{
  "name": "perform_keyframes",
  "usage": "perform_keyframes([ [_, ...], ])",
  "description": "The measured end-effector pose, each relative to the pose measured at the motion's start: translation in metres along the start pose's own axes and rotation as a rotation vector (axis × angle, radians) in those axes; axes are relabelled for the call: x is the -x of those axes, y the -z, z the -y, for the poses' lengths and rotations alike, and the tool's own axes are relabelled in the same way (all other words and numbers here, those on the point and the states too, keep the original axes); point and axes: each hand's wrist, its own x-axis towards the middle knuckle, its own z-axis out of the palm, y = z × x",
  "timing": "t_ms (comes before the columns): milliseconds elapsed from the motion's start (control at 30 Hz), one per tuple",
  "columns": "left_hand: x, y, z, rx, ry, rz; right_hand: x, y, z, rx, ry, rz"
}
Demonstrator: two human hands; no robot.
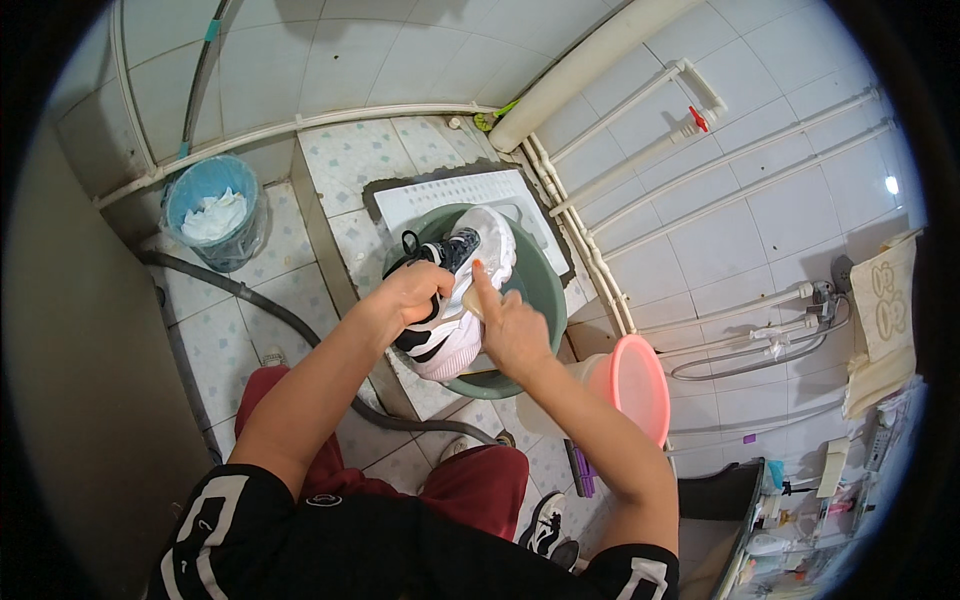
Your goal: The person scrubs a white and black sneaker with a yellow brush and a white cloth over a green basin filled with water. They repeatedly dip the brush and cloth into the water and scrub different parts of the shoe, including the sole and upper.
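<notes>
A white and black sneaker [450,328] is tilted over a green plastic basin [553,300], its sole edge turned to the right. My left hand [418,291] grips it by the collar and laces. In my right hand [511,328] is a small cream-coloured object [472,302], perhaps a bar of soap, pressed against the shoe's side. Most of that object is hidden by my fingers. Inside the basin, below the shoe, part of a yellowish edge shows, but I cannot tell what it belongs to.
The basin stands over a white squat-toilet pan [457,191] on a raised tiled step [352,169]. A grey hose [289,315] crosses the floor. Left is a blue lined bin [214,187]; right is a pink basin [641,390]. Another sneaker [546,521] lies near my leg.
</notes>
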Motion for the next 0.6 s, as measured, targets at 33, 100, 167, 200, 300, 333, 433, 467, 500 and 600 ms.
perform_keyframes([
  [33, 0.004, -0.004, -0.001, -0.002, 0.03, -0.001, -0.003, 0.002, -0.009, 0.027, -0.035, -0.033],
  [100, 0.008, -0.012, -0.003, 0.007, 0.035, 0.037, -0.021, 0.005, -0.033, 0.084, -0.102, -0.105],
  [167, 0.012, -0.017, -0.007, 0.012, 0.031, 0.064, -0.01, -0.002, -0.026, 0.061, -0.038, -0.139],
  [200, 0.012, -0.013, -0.011, 0.021, 0.015, 0.055, -0.001, -0.006, -0.01, 0.012, 0.045, -0.126],
  [300, 0.013, -0.015, -0.003, 0.044, 0.034, 0.036, -0.009, 0.004, -0.013, 0.035, 0.052, -0.078],
  [333, 0.011, -0.019, -0.004, 0.038, 0.041, 0.04, -0.018, 0.008, -0.02, 0.008, -0.009, -0.092],
  [433, 0.012, -0.016, -0.006, 0.041, 0.016, 0.026, -0.015, 0.005, -0.007, 0.039, -0.045, 0.066],
  [467, 0.011, -0.012, -0.008, 0.08, 0.032, 0.023, -0.012, 0.013, -0.003, 0.029, 0.027, 0.092],
  [500, 0.008, -0.006, -0.004, 0.072, 0.044, 0.008, -0.009, 0.015, 0.001, 0.015, 0.103, 0.125],
  [600, 0.013, -0.021, -0.008, 0.023, 0.039, 0.028, -0.026, 0.002, -0.033, 0.082, -0.023, -0.019],
])
